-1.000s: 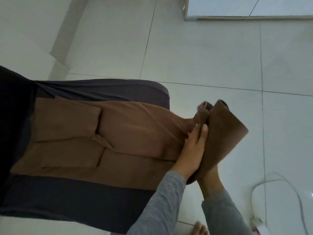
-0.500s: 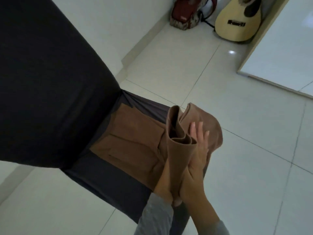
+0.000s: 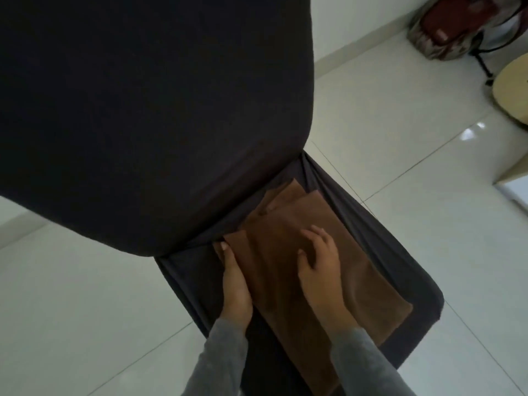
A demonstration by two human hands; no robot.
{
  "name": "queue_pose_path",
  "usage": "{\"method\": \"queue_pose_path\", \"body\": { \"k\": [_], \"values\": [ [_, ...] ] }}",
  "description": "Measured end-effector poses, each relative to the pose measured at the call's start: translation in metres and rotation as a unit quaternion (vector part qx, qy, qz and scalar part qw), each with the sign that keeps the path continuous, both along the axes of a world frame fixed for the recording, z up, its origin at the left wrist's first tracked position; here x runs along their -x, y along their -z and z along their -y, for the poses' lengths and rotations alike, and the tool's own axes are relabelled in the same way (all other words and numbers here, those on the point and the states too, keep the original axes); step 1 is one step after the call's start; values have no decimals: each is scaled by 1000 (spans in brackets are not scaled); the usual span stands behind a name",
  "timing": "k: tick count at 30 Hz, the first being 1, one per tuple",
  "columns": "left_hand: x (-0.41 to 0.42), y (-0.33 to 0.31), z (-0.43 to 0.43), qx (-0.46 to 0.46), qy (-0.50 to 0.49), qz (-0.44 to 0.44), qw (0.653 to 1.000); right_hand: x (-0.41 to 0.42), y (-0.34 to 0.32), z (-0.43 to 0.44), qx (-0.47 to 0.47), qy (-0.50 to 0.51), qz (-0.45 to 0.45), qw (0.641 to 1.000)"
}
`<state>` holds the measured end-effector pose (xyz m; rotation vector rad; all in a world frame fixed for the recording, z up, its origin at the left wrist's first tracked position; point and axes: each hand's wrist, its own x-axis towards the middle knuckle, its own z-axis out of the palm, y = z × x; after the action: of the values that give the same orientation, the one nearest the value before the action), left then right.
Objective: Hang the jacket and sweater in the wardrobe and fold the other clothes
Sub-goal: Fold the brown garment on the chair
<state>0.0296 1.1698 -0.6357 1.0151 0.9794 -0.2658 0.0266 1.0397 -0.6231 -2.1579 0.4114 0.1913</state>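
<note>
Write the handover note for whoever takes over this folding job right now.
Left hand: open, fingers along the left edge of the brown garment.
Right hand: open, pressing on top of it.
Brown garment: lies in flat layers on the dark-covered chair seat, below the chair back.
Done: at least one fold is in.
Left: finish folding it. The jacket, sweater and wardrobe are not in view.

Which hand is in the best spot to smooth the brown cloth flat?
Probably the right hand: it lies spread on top of the brown cloth, while the left hand only rests along the cloth's edge on the dark seat.
</note>
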Motion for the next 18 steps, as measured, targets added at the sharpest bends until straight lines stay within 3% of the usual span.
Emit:
{"method": "queue_pose_path", "body": {
  "k": [3,6,8,11,15,18],
  "values": [
    [14,-14,2,-126,43,41,990,-32,-9,21,14,18,-31,999],
    [13,-13,15,-225,91,37,969,-67,-9,33,79,-38,-68,994],
    [7,-10,17,-271,72,24,959,-84,-7,34,126,-81,-101,984],
    [-1,-9,14,-286,-12,10,958,-100,-2,36,166,-112,-130,971],
    [-5,-1,10,-254,-61,-3,965,-109,2,44,153,-134,-86,975],
    [-4,0,12,-252,-80,15,964,-118,3,54,65,-172,-53,982]
  ]
}}
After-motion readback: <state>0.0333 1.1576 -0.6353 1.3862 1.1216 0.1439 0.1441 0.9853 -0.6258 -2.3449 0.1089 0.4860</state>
